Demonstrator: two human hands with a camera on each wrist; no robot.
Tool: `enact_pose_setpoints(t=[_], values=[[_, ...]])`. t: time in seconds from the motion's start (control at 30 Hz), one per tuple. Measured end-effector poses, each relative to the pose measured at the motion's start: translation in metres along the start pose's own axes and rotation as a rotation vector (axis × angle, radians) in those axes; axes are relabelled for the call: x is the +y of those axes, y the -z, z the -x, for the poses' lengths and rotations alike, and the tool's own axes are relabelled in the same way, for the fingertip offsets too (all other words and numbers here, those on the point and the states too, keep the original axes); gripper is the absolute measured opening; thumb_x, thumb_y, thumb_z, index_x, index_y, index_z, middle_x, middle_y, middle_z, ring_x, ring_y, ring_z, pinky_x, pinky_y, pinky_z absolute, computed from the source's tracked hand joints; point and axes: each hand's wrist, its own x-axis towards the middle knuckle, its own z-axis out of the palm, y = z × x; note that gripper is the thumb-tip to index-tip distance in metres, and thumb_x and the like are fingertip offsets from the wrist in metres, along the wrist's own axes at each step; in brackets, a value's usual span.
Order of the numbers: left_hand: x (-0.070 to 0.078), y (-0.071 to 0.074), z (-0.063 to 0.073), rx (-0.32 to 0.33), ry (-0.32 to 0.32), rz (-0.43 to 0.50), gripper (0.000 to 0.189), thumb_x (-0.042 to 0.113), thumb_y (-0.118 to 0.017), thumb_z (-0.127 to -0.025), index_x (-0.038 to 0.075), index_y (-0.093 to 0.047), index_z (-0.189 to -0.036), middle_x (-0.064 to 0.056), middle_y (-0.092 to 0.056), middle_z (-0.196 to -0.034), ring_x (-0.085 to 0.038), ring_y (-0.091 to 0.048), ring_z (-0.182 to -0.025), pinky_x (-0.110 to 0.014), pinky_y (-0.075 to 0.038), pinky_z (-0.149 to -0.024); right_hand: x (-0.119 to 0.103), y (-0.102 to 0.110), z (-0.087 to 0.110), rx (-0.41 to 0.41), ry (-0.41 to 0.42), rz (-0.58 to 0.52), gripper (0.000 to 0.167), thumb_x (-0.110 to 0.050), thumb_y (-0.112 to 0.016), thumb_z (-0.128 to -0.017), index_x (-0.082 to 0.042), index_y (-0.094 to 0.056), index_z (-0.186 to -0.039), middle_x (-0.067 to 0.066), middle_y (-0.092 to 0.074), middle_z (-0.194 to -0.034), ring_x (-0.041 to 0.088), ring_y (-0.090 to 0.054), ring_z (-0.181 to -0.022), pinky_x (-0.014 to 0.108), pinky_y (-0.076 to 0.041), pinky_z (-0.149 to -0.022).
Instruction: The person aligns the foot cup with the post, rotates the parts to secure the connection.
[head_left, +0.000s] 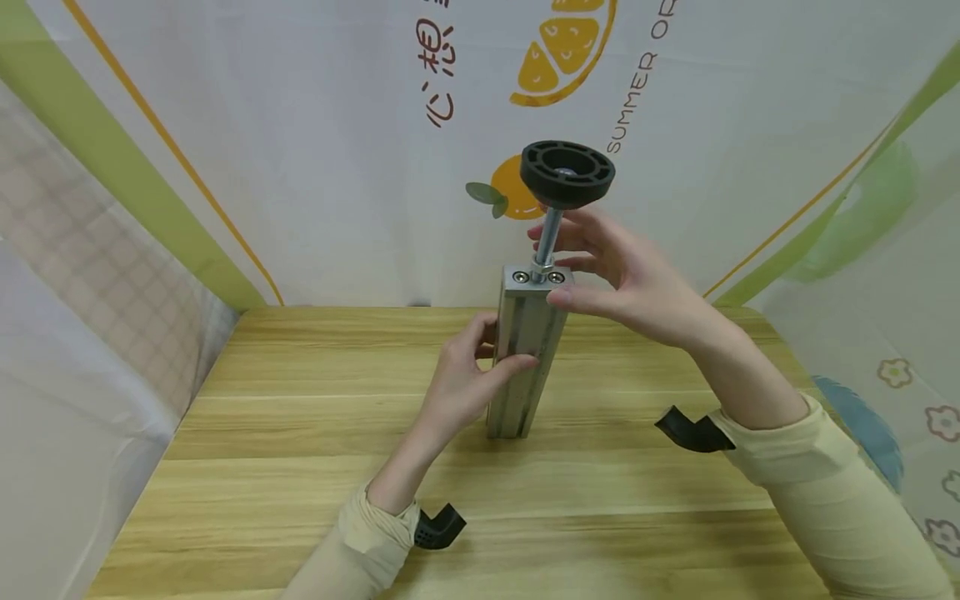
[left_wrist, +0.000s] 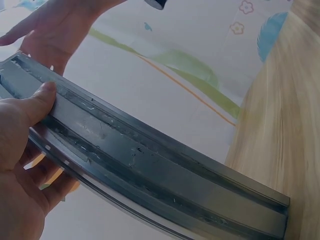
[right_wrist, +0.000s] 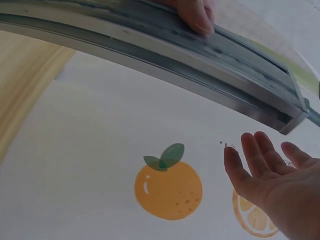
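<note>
An aluminium profile [head_left: 517, 367] with slots along its sides stands on end on the table. Its end plate [head_left: 537, 283] carries two socket-head screws and a threaded rod [head_left: 550, 237] with a nut, topped by a black round levelling foot [head_left: 567, 177]. My left hand [head_left: 467, 379] grips the profile about mid-height, thumb on the near face and fingers round the far side. Beside the top is my right hand [head_left: 622, 275], fingers spread behind the rod and thumb tip at the end plate's corner; whether it touches, I cannot tell. In the right wrist view those fingers [right_wrist: 260, 160] are apart from the metal.
The wooden table [head_left: 300, 467] runs back to a printed white cloth [head_left: 352, 167] with orange drawings. More cloth hangs at both sides. Black curved mounts [head_left: 441, 527] stick out from both sleeves at the wrists.
</note>
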Motion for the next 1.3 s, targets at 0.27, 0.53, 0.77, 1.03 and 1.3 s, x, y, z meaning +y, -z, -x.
enact_pose_setpoints(t=[0.27,0.53,0.77,1.03,1.3], values=[[0.001,-0.001,0.001,0.005,-0.022,0.002,0.043,0.015,-0.081,-0.087,0.01,-0.062,-0.124,-0.006,-0.073,-0.111,-0.018,-0.069,-0.098,-0.034,-0.059,-0.089,0.013,-0.01,0.005,-0.009,-0.028,-0.017,0.077,-0.004,-0.076,-0.09,-0.015,-0.038,-0.156,0.01,-0.058,-0.144,0.021,-0.057,-0.136,0.026,-0.049,-0.108],[0.001,-0.001,0.001,-0.006,-0.051,0.004,0.045,0.015,-0.081,-0.087,0.009,-0.062,-0.128,-0.007,-0.074,-0.116,-0.019,-0.071,-0.104,-0.032,-0.06,-0.093,0.015,-0.016,0.008,0.006,-0.065,-0.025,0.071,-0.001,-0.078,-0.087,-0.01,-0.043,-0.149,0.01,-0.062,-0.136,0.018,-0.069,-0.11,0.027,-0.058,-0.089],[-0.008,0.0,0.009,-0.021,-0.019,-0.006,0.045,0.012,-0.081,-0.087,0.005,-0.062,-0.127,-0.013,-0.075,-0.115,-0.023,-0.074,-0.106,-0.032,-0.061,-0.092,0.019,-0.025,0.009,-0.004,-0.088,-0.017,0.057,-0.003,-0.077,-0.089,-0.006,-0.051,-0.139,0.005,-0.062,-0.128,0.017,-0.07,-0.101,0.027,-0.06,-0.086],[-0.022,-0.003,0.017,-0.072,0.088,-0.031,0.048,0.012,-0.081,-0.087,0.006,-0.061,-0.13,-0.015,-0.075,-0.117,-0.027,-0.074,-0.108,-0.038,-0.061,-0.092,0.022,-0.028,0.011,-0.008,-0.107,-0.035,0.047,-0.004,-0.074,-0.092,-0.004,-0.05,-0.132,0.009,-0.063,-0.117,0.018,-0.069,-0.099,0.027,-0.059,-0.085],[-0.025,-0.005,0.021,-0.078,0.119,-0.028,0.045,0.011,-0.08,-0.088,0.005,-0.062,-0.128,-0.017,-0.074,-0.117,-0.03,-0.074,-0.108,-0.044,-0.061,-0.092,0.023,-0.028,0.011,-0.01,-0.094,-0.07,0.044,-0.003,-0.074,-0.092,-0.004,-0.051,-0.13,0.008,-0.063,-0.114,0.017,-0.067,-0.095,0.027,-0.058,-0.082]])
